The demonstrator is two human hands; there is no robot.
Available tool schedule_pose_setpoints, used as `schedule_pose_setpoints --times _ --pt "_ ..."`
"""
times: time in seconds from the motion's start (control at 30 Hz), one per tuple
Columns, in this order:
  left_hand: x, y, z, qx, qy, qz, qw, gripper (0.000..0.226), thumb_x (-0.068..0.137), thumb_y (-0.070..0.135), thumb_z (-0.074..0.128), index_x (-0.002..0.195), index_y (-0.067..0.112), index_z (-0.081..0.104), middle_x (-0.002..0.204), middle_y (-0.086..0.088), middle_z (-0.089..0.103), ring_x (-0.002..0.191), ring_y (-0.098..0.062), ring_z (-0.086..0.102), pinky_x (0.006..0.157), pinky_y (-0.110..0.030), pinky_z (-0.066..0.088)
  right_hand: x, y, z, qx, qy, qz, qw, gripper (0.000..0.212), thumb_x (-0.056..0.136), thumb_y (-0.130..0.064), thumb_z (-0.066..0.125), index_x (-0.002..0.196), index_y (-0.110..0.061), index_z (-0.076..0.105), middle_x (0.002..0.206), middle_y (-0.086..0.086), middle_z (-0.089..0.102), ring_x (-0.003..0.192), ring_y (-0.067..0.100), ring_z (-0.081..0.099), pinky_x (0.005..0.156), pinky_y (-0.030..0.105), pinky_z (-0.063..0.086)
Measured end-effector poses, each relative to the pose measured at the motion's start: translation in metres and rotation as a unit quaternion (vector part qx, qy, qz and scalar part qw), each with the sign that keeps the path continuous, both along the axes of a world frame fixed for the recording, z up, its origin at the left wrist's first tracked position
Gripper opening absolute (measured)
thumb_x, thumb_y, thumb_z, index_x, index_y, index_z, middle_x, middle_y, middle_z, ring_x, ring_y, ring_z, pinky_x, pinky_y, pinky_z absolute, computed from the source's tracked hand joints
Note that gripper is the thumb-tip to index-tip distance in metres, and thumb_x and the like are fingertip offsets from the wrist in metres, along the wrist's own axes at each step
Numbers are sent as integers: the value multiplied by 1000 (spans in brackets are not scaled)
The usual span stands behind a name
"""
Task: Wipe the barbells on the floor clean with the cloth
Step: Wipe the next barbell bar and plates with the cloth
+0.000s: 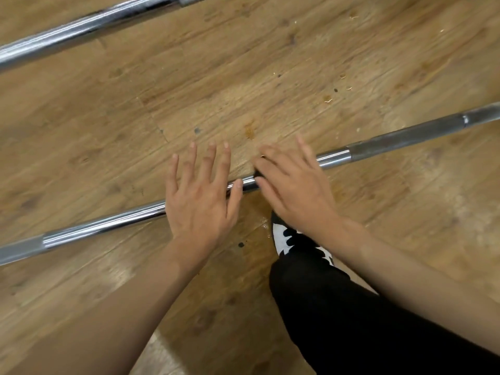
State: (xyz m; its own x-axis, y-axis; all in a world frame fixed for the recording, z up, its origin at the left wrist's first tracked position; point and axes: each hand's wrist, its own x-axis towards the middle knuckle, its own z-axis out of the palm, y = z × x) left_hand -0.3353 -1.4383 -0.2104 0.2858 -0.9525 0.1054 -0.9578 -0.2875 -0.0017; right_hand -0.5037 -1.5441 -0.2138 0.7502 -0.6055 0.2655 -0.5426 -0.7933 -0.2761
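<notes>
Head: left hand [198,201], right hand [295,190] splayed

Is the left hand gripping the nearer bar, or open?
Open: the left hand has its fingers straight and spread over the nearer barbell, not curled round it.

No readable text or labels

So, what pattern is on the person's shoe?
White shoe with black blotches; the head view shows it.
</notes>
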Motion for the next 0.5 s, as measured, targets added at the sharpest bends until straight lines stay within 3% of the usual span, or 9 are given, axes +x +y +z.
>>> schedule_pose_setpoints --times 0.1,0.2,0.27,0.4,0.5 --pt "-9 9 -1 -2 10 4 1000 62 110 48 25 158 14 45 155 -11 55 151 -34 40 125 -55 25 -56 -26 -6 -16 -49 -177 983 27 102 -22 55 112 -7 75 120 16 69 113 38 62 113 64 35" --pt "-17 19 -2 -9 10 3 1000 60 110 47 28 157 14 47 155 -9 55 151 -32 41 124 -54 28 -83 -29 -1 -21 -17 -297 955 28 103 -20 54 115 -8 75 109 13 70 105 34 61 116 60 34" --pt "-23 25 -3 -13 6 2 1000 59 109 46 30 156 14 48 155 -9 54 151 -32 41 123 -55 29 -58 -9 2 2 -13 -270 963 31 102 -19 50 115 -5 74 101 12 70 99 32 63 118 54 34" --pt "-32 38 -5 -36 -14 -5 999 58 108 47 38 155 15 51 156 -9 54 150 -34 43 123 -54 31 -12 38 5 38 -3 -3 999 30 103 -22 50 116 -8 73 106 8 71 101 28 65 120 47 35" --pt "-37 45 -6 -36 -16 -9 999 59 108 47 38 155 15 50 156 -9 53 150 -35 42 124 -54 30 -44 23 1 -4 -6 -30 1000 27 101 -22 50 106 -10 74 103 5 73 99 25 66 124 52 27"
